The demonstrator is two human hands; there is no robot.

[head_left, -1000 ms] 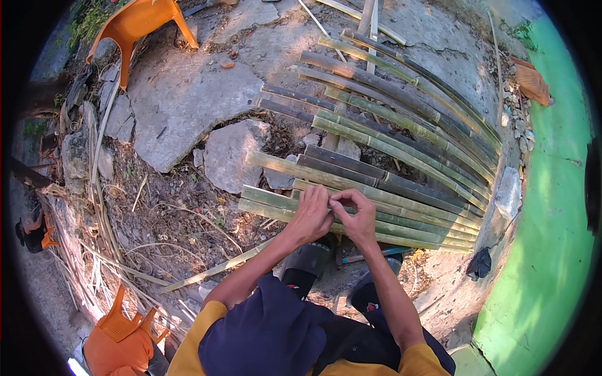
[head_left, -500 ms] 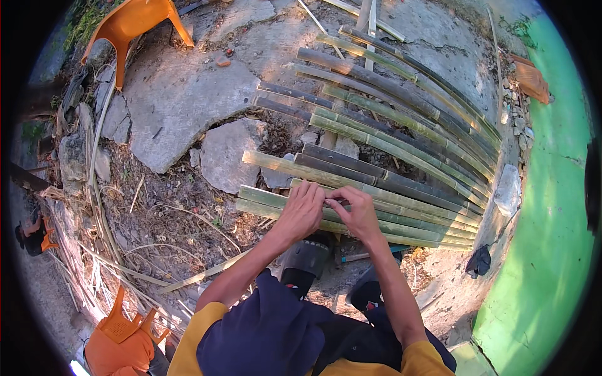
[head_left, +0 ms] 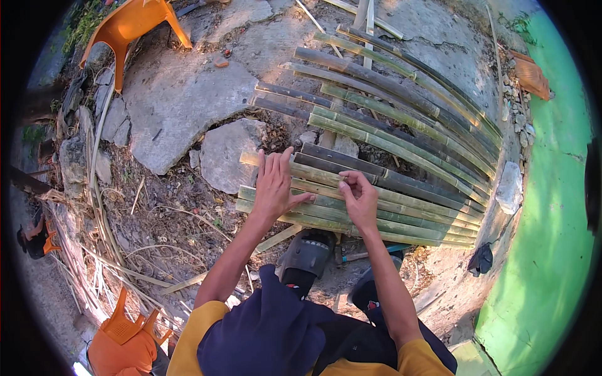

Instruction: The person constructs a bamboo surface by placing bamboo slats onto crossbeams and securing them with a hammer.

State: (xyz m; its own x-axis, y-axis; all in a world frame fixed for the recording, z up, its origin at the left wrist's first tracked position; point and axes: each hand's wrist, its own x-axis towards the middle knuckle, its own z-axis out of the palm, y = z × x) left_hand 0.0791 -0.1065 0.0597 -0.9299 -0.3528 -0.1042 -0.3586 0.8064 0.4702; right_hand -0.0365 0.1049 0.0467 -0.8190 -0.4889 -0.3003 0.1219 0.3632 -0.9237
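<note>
Head view | left hand (head_left: 274,188) flat, unclenched, on bamboo slats (head_left: 389,188) | right hand (head_left: 360,200) pinching one slat | centre frame: near slats side by side, upper ones loosely fanned

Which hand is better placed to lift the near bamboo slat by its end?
Left, probably: the left hand lies flat near the bamboo slats' cut ends; the right hand pinches farther along.

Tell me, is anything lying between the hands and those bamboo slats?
Nothing visible. The left hand lies flat on the bamboo slats, and the right hand rests on them beside it, fingers curled.
</note>
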